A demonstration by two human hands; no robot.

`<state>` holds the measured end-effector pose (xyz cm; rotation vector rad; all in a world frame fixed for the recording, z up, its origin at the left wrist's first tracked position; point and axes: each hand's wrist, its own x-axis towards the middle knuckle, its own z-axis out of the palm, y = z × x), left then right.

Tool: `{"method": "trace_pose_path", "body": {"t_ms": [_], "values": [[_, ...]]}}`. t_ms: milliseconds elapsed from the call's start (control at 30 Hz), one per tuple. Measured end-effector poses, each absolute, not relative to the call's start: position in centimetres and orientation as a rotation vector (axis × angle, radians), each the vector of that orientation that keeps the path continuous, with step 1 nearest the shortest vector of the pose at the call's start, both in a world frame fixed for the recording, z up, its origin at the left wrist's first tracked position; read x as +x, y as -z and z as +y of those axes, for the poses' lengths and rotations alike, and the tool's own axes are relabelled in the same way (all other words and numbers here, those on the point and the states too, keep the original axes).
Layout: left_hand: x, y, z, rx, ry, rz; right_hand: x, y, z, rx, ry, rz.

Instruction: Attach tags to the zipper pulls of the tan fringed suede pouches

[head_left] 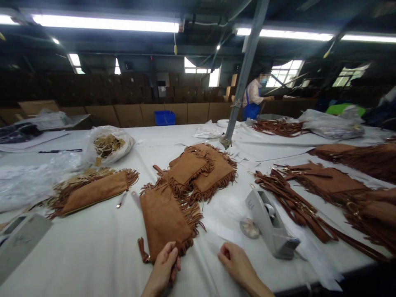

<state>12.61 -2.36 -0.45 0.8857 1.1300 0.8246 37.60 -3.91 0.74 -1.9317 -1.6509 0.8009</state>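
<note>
A brown suede-like pouch (163, 218) with fringe along its right side lies flat in front of me, a zipper tassel at its lower left corner. My left hand (165, 264) is closed at its lower edge, thumb and fingers pinching a small brown part there. To the right, just over the white table (123, 247), my right hand (236, 262) is curled with thumb against fingers; whatever they may hold is hidden. Nearest to it stand a grey tape dispenser (272, 225) and a small roll of clear tape (249, 228). More fringed pouches (213, 175) lie overlapped beyond.
Brown straps (291, 202) and further fringed pieces (334, 181) cover the right side. At left are another pouch (95, 192), a plastic bag of tags (108, 144) and a second dispenser (24, 243). A metal post (247, 70) rises mid-table; a co-worker (254, 97) stands behind.
</note>
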Motion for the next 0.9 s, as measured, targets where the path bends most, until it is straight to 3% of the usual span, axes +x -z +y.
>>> {"method": "trace_pose_path", "body": {"t_ms": [200,400,700,900], "values": [[13.5,-2.6,-2.9,0.881,-0.742,0.905,35.0,-0.7,-4.7,-1.466,-1.409,-0.928],[15.0,-3.5,-2.1,0.951,-0.632,0.808,31.7,-0.8,-6.9,-1.342,-1.703,-1.107],[15.1,-4.2,-1.7,0.942,-0.748,0.891,31.1,-2.1,-6.9,-1.545,-1.579,-1.365],[14.9,-3.9,-1.3,0.926,-0.812,0.937,31.1,-2.1,-7.2,-1.396,-1.723,-1.416]]}}
